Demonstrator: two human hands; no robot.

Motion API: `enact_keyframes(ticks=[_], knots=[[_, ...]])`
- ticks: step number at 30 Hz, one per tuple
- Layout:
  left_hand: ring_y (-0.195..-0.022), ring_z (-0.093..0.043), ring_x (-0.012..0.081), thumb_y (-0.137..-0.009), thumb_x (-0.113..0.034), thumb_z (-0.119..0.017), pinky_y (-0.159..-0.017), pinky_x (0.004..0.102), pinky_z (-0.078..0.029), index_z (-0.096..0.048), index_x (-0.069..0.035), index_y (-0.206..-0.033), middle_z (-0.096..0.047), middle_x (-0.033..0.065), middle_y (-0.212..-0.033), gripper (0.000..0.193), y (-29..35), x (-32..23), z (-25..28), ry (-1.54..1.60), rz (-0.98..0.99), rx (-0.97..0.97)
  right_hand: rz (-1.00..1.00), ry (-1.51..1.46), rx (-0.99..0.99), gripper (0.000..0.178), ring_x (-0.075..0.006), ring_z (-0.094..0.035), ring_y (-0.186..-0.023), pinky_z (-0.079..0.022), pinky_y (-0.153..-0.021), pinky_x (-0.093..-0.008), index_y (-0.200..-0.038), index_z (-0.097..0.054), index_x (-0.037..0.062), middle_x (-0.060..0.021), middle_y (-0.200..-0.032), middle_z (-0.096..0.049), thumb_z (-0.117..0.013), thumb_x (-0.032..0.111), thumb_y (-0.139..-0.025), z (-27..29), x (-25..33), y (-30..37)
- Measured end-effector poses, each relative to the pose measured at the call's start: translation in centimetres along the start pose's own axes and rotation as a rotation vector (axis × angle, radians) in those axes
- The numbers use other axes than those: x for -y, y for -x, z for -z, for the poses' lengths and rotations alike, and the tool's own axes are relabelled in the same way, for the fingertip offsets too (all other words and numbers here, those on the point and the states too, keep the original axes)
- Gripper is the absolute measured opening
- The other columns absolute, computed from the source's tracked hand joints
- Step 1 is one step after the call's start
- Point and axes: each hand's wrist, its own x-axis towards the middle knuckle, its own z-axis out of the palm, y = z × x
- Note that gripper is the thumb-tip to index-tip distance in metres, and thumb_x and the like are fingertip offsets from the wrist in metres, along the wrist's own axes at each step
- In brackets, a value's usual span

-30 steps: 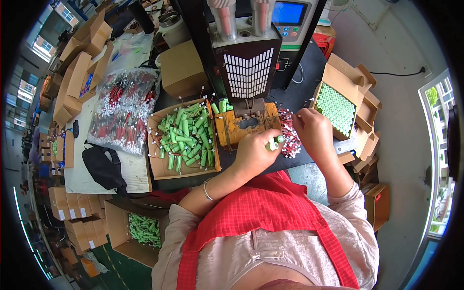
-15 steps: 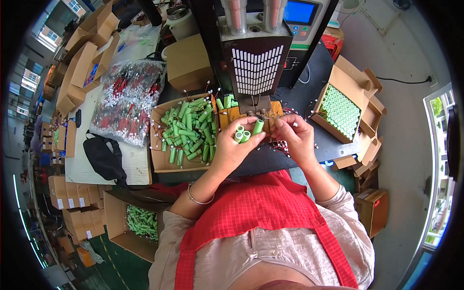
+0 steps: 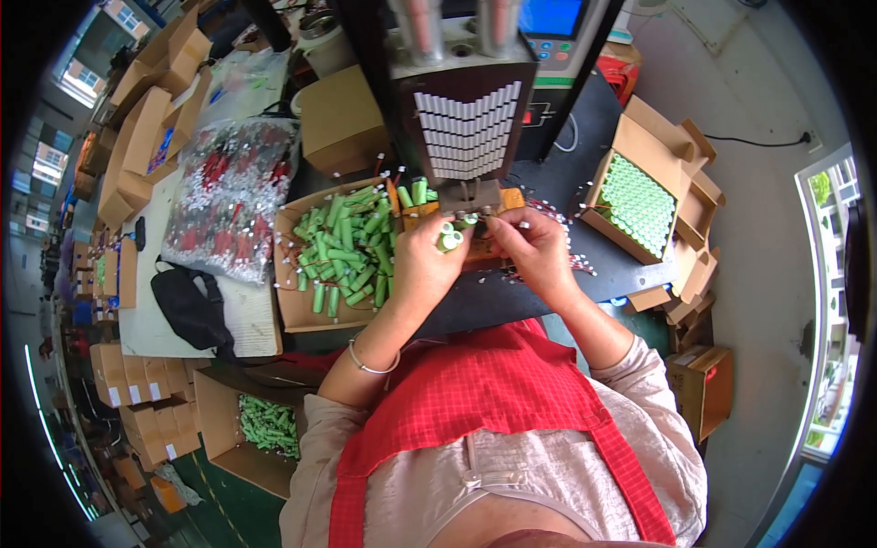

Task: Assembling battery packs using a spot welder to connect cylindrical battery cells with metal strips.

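My left hand [image 3: 427, 260] grips a couple of green cylindrical battery cells [image 3: 449, 239] just below the black machine head [image 3: 461, 119], over an orange fixture [image 3: 512, 198]. My right hand [image 3: 536, 248] is beside it, fingers pinched at the cells and a thin wire; what it grips is hard to see. A shallow cardboard tray [image 3: 294, 310] to the left of my hands holds several loose green cells with wire leads [image 3: 347, 247]. Red and white wires [image 3: 577, 260] lie to the right of my right hand on the dark table.
An open box of upright green cells [image 3: 637, 203] stands at the right. A clear bag of red-wired parts [image 3: 228, 196] and a black pouch [image 3: 187, 306] lie on the left. A floor carton [image 3: 212, 416] holds more green cells. Stacked cardboard boxes [image 3: 146, 137] line the far left.
Both hands moved up and away from my body, carrying the green cells from the table edge up under the machine head. The view shifted forward with them.
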Motion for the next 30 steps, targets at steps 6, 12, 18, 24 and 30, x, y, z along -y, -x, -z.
enact_keyframes(ticks=[6, 12, 18, 24, 30], knots=[[-0.059, -0.063, 0.0273, -0.072, -0.01, -0.07, -0.052, 0.0335, -0.047, -0.061, -0.001, -0.081, -0.062, 0.0149, -0.067, 0.015, -0.3, -0.5, 0.1, -0.032, 0.065, 0.007, 0.108, 0.097, -0.021, 0.016, -0.0045, -0.054, -0.061, -0.044, -0.053, -0.0194, -0.086, -0.06, -0.0013, -0.001, -0.068, -0.06, -0.061, 0.015, -0.085, -0.2, 0.1, 0.0], [-0.062, -0.052, 0.0038, -0.076, -0.009, -0.069, -0.054, 0.0193, -0.043, -0.064, -0.003, -0.095, -0.062, -0.0006, -0.077, 0.021, 0.0, 0.6, 3.0, 0.108, 0.292, -0.018, 0.473, 0.519, -0.051, 0.021, -0.0173, -0.06, -0.07, -0.048, -0.06, -0.0274, -0.095, -0.06, -0.0024, -0.0112, -0.082, -0.059, -0.067, 0.007, -0.077, 4.6, 0.9, 0.3], [-0.07, -0.051, 0.0088, -0.08, -0.003, -0.063, -0.062, 0.0243, -0.042, -0.052, -0.003, -0.111, -0.057, 0.0026, -0.089, 0.033, 1.0, 4.8, 10.5, 0.825, 0.443, -0.345, 0.29, 1.154, -0.15, 0.028, -0.0278, -0.053, -0.094, -0.047, -0.078, -0.0358, -0.096, -0.061, 0.008, -0.0101, -0.098, -0.053, -0.068, 0.011, -0.069, 12.3, 0.0, -0.7], [-0.09, -0.055, 0.0178, -0.084, -0.002, -0.057, -0.08, 0.0317, -0.045, -0.049, -0.004, -0.113, -0.057, 0.0063, -0.095, 0.031, 2.4, 5.2, 11.6, 1.179, 0.597, -0.28, 0.217, 1.259, -0.137, 0.016, -0.0276, -0.056, -0.087, -0.048, -0.072, -0.0374, -0.084, -0.06, 0.0062, -0.0102, -0.089, -0.056, -0.065, 0.013, -0.071, 13.2, -2.0, -2.1], [-0.098, -0.058, 0.0246, -0.087, -0.007, -0.052, -0.08, 0.0368, -0.051, -0.046, -0.005, -0.12, -0.057, 0.0121, -0.11, 0.034, 3.3, 1.0, 7.2, 1.185, 0.695, 0.153, 0.209, 0.872, -0.298, 0.011, -0.0312, -0.06, -0.07, -0.048, -0.063, -0.0398, -0.077, -0.059, 0.0038, -0.0125, -0.076, -0.057, -0.062, 0.015, -0.077, 13.3, -2.5, -2.0]])
